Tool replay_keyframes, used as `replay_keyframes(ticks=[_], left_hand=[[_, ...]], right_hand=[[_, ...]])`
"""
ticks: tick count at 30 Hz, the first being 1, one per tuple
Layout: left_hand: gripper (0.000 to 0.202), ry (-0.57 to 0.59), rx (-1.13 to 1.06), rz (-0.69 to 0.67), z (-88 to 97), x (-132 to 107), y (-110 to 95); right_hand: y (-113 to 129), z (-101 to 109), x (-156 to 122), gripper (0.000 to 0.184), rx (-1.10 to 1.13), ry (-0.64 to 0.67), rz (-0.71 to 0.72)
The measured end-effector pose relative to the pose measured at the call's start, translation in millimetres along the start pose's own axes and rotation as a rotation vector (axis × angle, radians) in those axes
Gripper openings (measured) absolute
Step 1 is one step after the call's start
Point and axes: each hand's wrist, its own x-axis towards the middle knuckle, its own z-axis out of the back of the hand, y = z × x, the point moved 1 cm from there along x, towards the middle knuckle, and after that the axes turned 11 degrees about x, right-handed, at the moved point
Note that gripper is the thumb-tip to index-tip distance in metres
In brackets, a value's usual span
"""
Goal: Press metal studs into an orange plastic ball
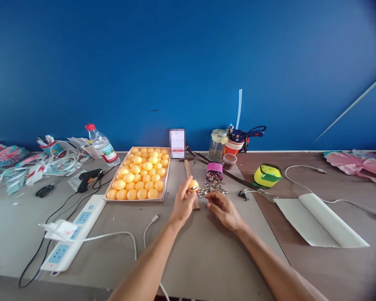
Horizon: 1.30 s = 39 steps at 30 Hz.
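My left hand (182, 202) grips an orange table tennis ball (193, 185) between thumb and fingers; a dark and silvery mark or piece shows on its front. Beneath that hand lies a narrow wooden strip (196, 204). My right hand (224, 210) is at the near edge of a pile of small shiny metal pieces (212, 186), its thumb and fingers drawn together. Whatever is between those fingertips is too small to make out. The pile spills from a tipped pink-and-black container (214, 169). To the left, a shallow box (165, 184) holds rows of similar orange balls.
Left are a power strip (69, 242), a black glue gun (89, 177), scissors (44, 190) and a water bottle (102, 146). A phone (177, 143) leans on the blue wall. Right are a jar (218, 146), a yellow-green container (267, 175) and a white sheet (321, 221). Cables cross the table.
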Motion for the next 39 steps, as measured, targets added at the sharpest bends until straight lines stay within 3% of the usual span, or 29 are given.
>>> replay_keyframes(ticks=[4,14,20,27,39], left_hand=[[0.046,-0.048,0.180,-0.137,-0.3,-1,1],[0.045,-0.069,0.280,-0.094,-1.7,-3,-3],[0.042,-0.026,0.413,-0.104,-4.1,-8,-2],[0.036,0.018,0.565,-0.301,-8.0,-11,-9],[0.036,0.046,0.596,-0.329,-10.1,-13,-3]], right_hand=[[-3,2,0,0.032,0.117,-0.027,-0.024],[4,0,4,0.034,0.385,-0.045,-0.005],[6,-1,3,0.036,0.347,-0.023,-0.009],[-1,0,3,0.034,0.335,0.033,-0.031],[3,-3,4,0.037,0.392,0.082,-0.077]])
